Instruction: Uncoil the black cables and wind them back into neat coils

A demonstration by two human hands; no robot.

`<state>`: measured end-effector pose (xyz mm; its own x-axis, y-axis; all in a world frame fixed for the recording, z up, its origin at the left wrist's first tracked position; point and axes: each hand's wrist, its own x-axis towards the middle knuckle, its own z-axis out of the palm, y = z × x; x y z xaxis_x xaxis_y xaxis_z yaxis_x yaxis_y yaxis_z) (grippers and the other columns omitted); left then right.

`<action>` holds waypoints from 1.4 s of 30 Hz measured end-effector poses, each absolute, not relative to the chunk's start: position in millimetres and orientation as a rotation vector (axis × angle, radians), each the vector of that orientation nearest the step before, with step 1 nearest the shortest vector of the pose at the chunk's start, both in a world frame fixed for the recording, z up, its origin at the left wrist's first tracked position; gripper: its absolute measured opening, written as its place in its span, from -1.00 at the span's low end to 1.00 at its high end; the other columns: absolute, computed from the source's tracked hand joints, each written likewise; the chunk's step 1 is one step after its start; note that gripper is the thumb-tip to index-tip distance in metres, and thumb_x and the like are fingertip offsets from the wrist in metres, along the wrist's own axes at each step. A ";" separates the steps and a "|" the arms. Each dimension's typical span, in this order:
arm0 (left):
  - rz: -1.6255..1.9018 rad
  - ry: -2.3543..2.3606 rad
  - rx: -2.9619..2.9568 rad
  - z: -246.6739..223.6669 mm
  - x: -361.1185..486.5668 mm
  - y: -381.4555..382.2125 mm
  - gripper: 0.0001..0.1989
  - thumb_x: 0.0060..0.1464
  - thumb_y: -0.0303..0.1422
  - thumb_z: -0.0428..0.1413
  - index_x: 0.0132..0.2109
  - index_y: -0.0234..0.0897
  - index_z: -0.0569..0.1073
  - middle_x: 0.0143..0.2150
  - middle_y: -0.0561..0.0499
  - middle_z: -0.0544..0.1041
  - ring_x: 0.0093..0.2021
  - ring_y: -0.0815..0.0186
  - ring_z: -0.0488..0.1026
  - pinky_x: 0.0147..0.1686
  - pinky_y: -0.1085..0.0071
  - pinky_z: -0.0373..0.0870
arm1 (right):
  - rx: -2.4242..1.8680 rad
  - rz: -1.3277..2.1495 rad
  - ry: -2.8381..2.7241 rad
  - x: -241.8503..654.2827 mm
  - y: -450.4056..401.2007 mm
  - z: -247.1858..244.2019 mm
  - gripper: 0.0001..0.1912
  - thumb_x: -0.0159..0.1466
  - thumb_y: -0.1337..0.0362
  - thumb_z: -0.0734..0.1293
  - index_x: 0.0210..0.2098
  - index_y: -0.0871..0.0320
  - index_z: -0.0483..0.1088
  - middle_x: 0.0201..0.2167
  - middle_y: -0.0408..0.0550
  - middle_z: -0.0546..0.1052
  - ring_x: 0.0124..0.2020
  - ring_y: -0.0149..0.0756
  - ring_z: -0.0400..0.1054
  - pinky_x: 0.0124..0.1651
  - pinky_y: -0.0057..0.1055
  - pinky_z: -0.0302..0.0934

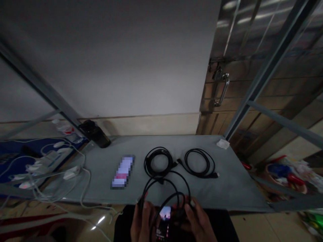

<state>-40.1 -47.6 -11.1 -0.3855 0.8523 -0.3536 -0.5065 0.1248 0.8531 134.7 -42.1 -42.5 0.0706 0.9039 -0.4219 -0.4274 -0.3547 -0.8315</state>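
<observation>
At the front edge of the shelf, a black cable [186, 181] curves in loose loops between my hands. My left hand [143, 220] is closed round its left side, thumb on top. On the other side my right hand [198, 222] pinches the cable near one light-coloured end. Below the loops, a lit phone [165, 215] lies between my hands, over my dark-clothed lap. Just beyond, a coiled black cable [159, 161] rests on the grey surface, partly overlapped by the loops. A second, thinner coil [199, 163] sits right of it, its plug ends lying outward.
On the grey shelf [237, 188] lie a blurred-out phone [123, 172], a dark container [95, 133] and a crumpled white tissue [223, 144]. White cords and an adapter [72, 172] spread at left, near a plastic bottle [67, 131]. Metal posts [272, 60] frame both sides.
</observation>
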 end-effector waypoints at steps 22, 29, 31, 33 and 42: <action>1.400 1.976 1.477 -89.8 -110.1 93.3 -0.15 0.49 0.12 0.01 0.63 -0.37 0.19 0.68 -0.45 0.14 0.70 -0.20 0.07 0.63 -0.25 0.09 | -1.166 0.785 -1.475 93.6 103.4 -116.7 -0.51 0.52 -0.05 0.39 0.30 0.07 0.47 0.43 0.22 0.48 0.49 0.11 0.38 0.54 0.22 0.32; 1.153 1.662 2.295 -96.5 -121.6 97.0 -0.51 0.54 -0.13 0.13 0.49 -0.01 0.48 0.57 -0.14 0.41 0.65 -0.10 0.21 0.59 -0.27 0.21 | -1.262 0.292 -1.814 160.3 82.0 -108.0 -0.65 0.60 0.15 0.32 0.33 0.01 0.45 0.31 0.09 0.55 0.35 -0.04 0.49 0.42 0.00 0.48; 1.051 1.585 2.372 -105.4 -129.9 98.3 -0.50 0.53 -0.12 0.16 0.50 -0.01 0.47 0.47 -0.14 0.53 0.58 -0.08 0.32 0.56 -0.29 0.26 | -1.363 0.109 -1.847 194.9 80.9 -111.5 -0.59 0.61 0.02 0.34 0.34 0.05 0.43 0.24 0.13 0.58 0.28 0.03 0.52 0.34 0.06 0.50; 0.994 1.543 2.421 -112.1 -135.0 97.6 -0.36 0.48 -0.06 0.22 0.57 0.00 0.37 0.47 -0.16 0.53 0.57 -0.10 0.34 0.54 -0.28 0.31 | -1.439 -0.035 -1.886 225.5 77.7 -119.0 -0.58 0.61 -0.08 0.31 0.24 0.08 0.48 0.12 0.13 0.62 0.16 0.06 0.55 0.25 0.08 0.50; 0.891 1.562 2.496 -110.6 -117.3 112.3 -0.32 0.47 -0.17 0.24 0.62 0.09 0.31 0.45 -0.12 0.56 0.52 -0.09 0.36 0.50 -0.26 0.34 | -1.548 -0.266 -2.015 251.0 32.2 -136.1 -0.64 0.68 -0.02 0.21 -0.01 0.09 0.48 -0.06 0.09 0.64 0.05 -0.01 0.57 0.22 -0.04 0.37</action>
